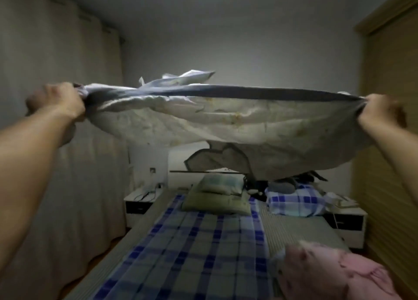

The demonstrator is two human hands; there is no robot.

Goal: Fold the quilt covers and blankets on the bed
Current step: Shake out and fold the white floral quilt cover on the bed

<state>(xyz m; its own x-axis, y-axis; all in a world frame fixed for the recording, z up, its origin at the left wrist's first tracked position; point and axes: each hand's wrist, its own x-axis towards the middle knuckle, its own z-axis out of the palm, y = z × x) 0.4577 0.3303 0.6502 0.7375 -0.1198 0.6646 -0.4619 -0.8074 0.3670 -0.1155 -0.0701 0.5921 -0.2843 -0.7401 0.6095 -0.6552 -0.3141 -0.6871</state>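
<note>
While we stand at the foot of the bed (144, 229), our left hand (61, 102) and right hand (377, 114), spread wide apart, each grip a corner of the pale quilt cover (237, 123), stretched in the air above the bed; a pink blanket (334, 274) lies on the bed's near right corner. No writing is readable.
</note>
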